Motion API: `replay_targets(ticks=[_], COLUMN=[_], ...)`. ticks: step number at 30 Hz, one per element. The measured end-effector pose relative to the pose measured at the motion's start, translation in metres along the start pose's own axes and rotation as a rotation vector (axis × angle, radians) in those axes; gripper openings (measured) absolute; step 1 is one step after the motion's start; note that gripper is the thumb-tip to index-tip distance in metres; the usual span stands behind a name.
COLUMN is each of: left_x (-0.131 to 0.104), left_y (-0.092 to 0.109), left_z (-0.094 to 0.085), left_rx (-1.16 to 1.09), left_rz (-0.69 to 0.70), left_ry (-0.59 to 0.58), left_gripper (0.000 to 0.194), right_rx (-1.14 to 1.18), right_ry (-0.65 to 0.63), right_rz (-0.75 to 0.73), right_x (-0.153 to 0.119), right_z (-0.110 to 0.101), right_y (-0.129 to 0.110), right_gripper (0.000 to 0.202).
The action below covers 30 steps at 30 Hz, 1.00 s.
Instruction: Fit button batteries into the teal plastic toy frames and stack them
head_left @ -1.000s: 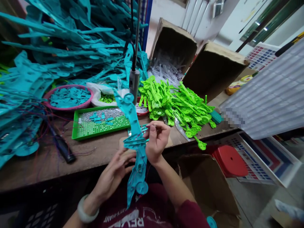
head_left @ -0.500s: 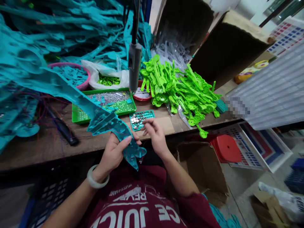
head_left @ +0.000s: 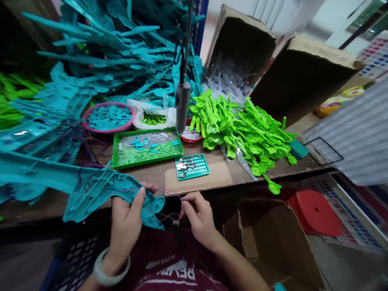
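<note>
Grips the teal shell (head_left: 87, 186) close to its short end with the left hand (head_left: 125, 220), closing the thumb over the near face and reaching round to the far edge with the fingers. Carries the shell at 8 o'clock from the centre of the view, over the front edge of the bench (head_left: 145, 174). Has most of its length lying out from that grip towards 9 to 10 o'clock, running off the view, and only a short tip poking past it towards 4 o'clock. Tilts the long axis gently, high at 9 to 10 o'clock, low at 4. Turns the ribbed side upward.

Pinches thin wires (head_left: 173, 195) between thumb and forefinger of the right hand (head_left: 198, 218), at 3 o'clock from the left. Leaves a small connector (head_left: 176, 222) hanging at 9 o'clock from the right hand. Faces a small teal tray (head_left: 198, 174) of discs at 2 o'clock from the left hand, resting partly on a cardboard piece (head_left: 220, 173)
</note>
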<state>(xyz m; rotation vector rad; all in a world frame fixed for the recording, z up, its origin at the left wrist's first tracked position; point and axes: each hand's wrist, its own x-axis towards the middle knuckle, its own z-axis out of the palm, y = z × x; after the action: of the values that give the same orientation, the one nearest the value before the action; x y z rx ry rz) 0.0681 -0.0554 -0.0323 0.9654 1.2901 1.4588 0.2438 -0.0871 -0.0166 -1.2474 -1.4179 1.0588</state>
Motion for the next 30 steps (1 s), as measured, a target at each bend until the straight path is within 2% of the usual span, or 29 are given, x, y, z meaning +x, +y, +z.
replay_targets(ticks=[1,3,6,8,12,13,14,16,17,18,20,22,26,30], left_x=[0.001,0.001,-0.001,-0.005,-0.023,-0.027,-0.031,-0.037,-0.038,-0.039,-0.041,-0.044,-0.056,-0.063], left_y=[0.000,0.001,0.004,0.004,-0.005,-0.009,-0.013,-0.022,-0.026,-0.029,-0.032,-0.030,-0.015,-0.010], left_z=[0.002,0.007,0.021,0.032,0.047,0.049,0.050,0.050,0.050,0.049,0.048,0.047,0.044,0.038], left_rx=[-0.013,-0.042,-0.124,-0.215,-0.350,-0.370,-0.395,-0.471,-0.516,-0.555,-0.610,-0.625,-0.445,-0.201], left_rz=[-0.010,-0.071,-0.179,-0.226,-0.183,-0.182,-0.204,-0.317,-0.379,-0.426,-0.460,-0.466,-0.526,-0.477], left_ry=[0.032,-0.007,-0.226,-0.339,-0.480,-0.525,-0.582,-0.709,-0.761,-0.802,-0.845,-0.838,-0.738,-0.678], left_gripper=[0.024,0.022,0.023,0.024,0.023,0.025,0.030,0.047,0.051,0.051,0.044,0.037,0.030,0.025], right_rx=[0.024,-0.008,-0.060,-0.040,-0.186,-0.231,-0.273,-0.361,-0.404,-0.437,-0.445,-0.402,-0.317,-0.187], right_ry=[-0.051,-0.174,-0.312,-0.378,-0.561,-0.520,-0.405,-0.066,0.053,0.092,-0.005,-0.098,-0.076,-0.020], right_rz=[0.055,0.023,-0.209,-0.312,-0.494,-0.526,-0.543,-0.518,-0.479,-0.434,-0.345,-0.251,-0.106,-0.032], right_x=[0.002,0.009,0.026,0.037,0.048,0.050,0.051,0.056,0.058,0.059,0.059,0.056,0.047,0.042], right_z=[-0.002,-0.008,-0.018,-0.023,-0.025,-0.025,-0.025,-0.027,-0.029,-0.030,-0.032,-0.032,-0.031,-0.036], right_y=[-0.005,-0.015,-0.034,-0.046,-0.063,-0.064,-0.062,-0.054,-0.049,-0.044,-0.036,-0.031,-0.026,-0.020], right_gripper=[0.016,0.016,0.015,0.015,0.015,0.015,0.015,0.016,0.019,0.021,0.026,0.028,0.021,0.017])
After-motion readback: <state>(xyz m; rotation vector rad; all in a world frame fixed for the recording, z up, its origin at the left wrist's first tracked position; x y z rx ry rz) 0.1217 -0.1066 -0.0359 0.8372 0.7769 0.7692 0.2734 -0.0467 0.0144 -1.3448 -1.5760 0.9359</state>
